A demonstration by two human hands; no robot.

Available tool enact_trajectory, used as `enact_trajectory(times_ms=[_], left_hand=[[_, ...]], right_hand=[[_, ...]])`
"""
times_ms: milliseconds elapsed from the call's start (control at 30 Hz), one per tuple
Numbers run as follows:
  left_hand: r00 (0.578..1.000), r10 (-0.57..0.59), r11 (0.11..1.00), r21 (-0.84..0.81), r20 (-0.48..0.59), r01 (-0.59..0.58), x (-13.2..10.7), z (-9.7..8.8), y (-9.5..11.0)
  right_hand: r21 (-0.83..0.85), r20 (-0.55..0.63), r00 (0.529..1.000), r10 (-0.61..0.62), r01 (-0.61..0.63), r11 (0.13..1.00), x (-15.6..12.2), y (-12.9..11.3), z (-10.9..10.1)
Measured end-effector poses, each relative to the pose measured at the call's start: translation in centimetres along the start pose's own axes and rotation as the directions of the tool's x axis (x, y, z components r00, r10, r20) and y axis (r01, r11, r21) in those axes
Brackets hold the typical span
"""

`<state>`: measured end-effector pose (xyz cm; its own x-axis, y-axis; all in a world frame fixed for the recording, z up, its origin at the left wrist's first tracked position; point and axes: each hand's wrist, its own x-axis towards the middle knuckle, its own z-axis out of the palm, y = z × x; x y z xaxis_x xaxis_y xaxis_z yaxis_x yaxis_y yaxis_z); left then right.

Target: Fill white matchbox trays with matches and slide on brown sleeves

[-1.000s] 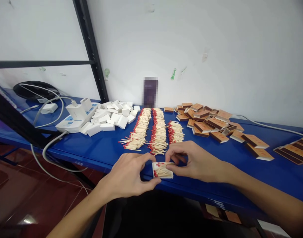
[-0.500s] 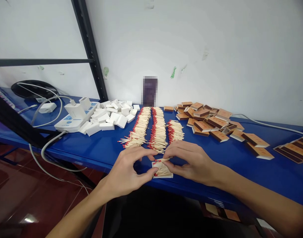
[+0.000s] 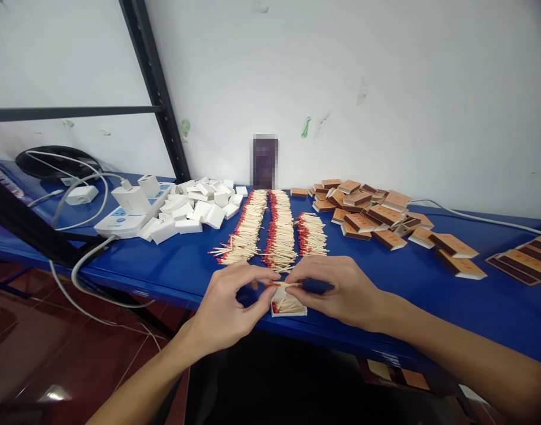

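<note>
Between my two hands a few red-tipped matches (image 3: 284,284) are held level, just above a small white matchbox tray (image 3: 289,313). My left hand (image 3: 235,301) pinches them at the red heads, while my right hand (image 3: 335,289) pinches the plain ends; both are closed. Inside the tray lie more matches, heads to the left. Beyond my hands, matches are laid out in three rows: a left row (image 3: 248,227), a middle row (image 3: 279,230) and a shorter right row (image 3: 312,234).
White inner trays (image 3: 195,206) are heaped at the left beside a power strip (image 3: 129,218) with chargers and cables. Brown matchbox sleeves (image 3: 368,212) pile up at the right, with more sleeves (image 3: 527,260) at the far right. A black shelf post (image 3: 155,88) rises at the left.
The fingers of my left hand have come up off the tray's edge and closed on the match heads. The matches now lie level between both hands.
</note>
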<state>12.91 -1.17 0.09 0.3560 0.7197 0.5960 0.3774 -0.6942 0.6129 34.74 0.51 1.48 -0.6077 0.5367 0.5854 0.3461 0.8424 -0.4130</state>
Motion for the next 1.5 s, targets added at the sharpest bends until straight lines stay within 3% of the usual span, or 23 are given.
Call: enact_trajectory(times_ms=[133,267,400,767,1067,1233,1367,1500], left_hand=[[0.997,0.072,0.996,0.054,0.021,-0.073,-0.2,-0.4,0.1],[0.989,0.059,0.99,0.117,0.133,-0.075,-0.2,-0.8,0.4],[0.97,0.033,0.97,0.226,0.24,-0.089,-0.3,-0.7,0.4],[0.955,0.003,0.967,0.241,0.295,-0.077,0.0,-0.4,0.2],[0.963,0.012,0.98,0.187,0.269,-0.064,-0.3,-0.3,0.0],[0.967,0.044,0.983,0.162,0.251,-0.087,-0.3,-0.4,-0.1],[0.959,0.024,0.985,0.159,0.283,-0.072,-0.4,-0.5,0.1],[0.953,0.001,0.984,0.168,0.303,-0.055,-0.4,-0.6,0.3]], right_hand=[[-0.017,0.101,0.986,0.133,-0.132,0.991,0.4,-0.6,-0.9],[-0.065,0.236,0.942,0.24,-0.231,0.971,1.0,-1.0,-2.1],[-0.084,0.327,0.911,0.253,-0.238,0.968,1.2,-1.0,-2.4],[-0.054,0.417,0.87,0.261,-0.263,0.963,1.3,-1.6,-1.7],[-0.036,0.428,0.858,0.285,-0.299,0.954,1.4,-2.3,-2.3],[-0.144,0.347,0.895,0.28,-0.245,0.959,2.0,-1.3,-3.0],[-0.291,0.308,0.914,0.265,-0.175,0.941,2.1,0.4,-2.0],[-0.329,0.284,0.916,0.282,-0.183,0.926,1.8,1.3,-0.9]])
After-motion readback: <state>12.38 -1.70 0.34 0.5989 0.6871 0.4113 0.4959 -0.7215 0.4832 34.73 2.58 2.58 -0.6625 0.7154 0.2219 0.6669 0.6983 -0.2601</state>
